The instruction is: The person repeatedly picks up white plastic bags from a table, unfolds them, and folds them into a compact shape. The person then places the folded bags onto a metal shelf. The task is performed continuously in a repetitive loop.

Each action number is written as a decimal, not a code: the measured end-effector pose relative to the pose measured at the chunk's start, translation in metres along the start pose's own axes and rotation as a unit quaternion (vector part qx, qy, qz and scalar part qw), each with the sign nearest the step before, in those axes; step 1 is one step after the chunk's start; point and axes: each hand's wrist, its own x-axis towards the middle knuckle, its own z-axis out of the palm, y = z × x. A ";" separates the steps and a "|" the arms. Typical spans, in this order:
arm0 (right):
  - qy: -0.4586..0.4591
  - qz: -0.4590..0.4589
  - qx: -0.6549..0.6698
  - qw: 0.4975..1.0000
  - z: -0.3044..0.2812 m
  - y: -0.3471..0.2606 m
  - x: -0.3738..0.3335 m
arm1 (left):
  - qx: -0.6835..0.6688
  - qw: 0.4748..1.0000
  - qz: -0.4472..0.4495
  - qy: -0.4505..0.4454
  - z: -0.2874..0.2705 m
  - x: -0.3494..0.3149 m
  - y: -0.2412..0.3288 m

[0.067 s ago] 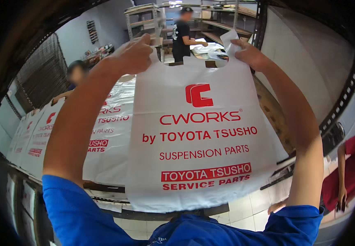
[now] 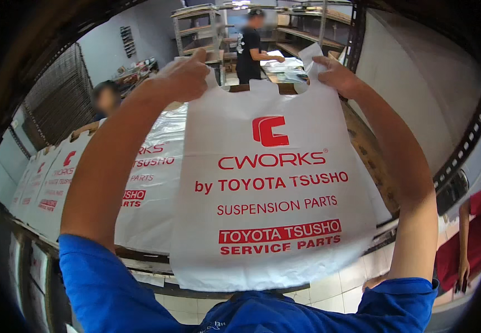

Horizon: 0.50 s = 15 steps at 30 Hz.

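Bag (image 2: 274, 188) upright, handles up, between left hand (image 2: 182, 77) and right hand (image 2: 337, 75).

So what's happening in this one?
A person in blue sleeves holds up a white plastic carrier bag with red print, the left hand and right hand each gripping one handle. More such bags lie on the table below. Another person stands at shelving behind.

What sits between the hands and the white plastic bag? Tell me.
Nothing visible. The left hand and the right hand each already grip a handle loop of the white plastic bag, which hangs spread between them above the stacks of bags on the workbench.
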 end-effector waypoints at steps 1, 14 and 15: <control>-0.007 -0.004 0.008 1.000 0.002 0.008 0.008 | -0.029 0.999 -0.027 -0.008 0.002 -0.004 0.003; -0.018 0.001 -0.159 0.987 0.020 0.063 0.026 | -0.063 0.992 0.024 -0.106 0.077 0.032 0.016; -0.018 -0.004 -0.147 0.989 0.020 0.069 0.027 | -0.068 0.992 0.039 -0.101 0.076 0.033 0.017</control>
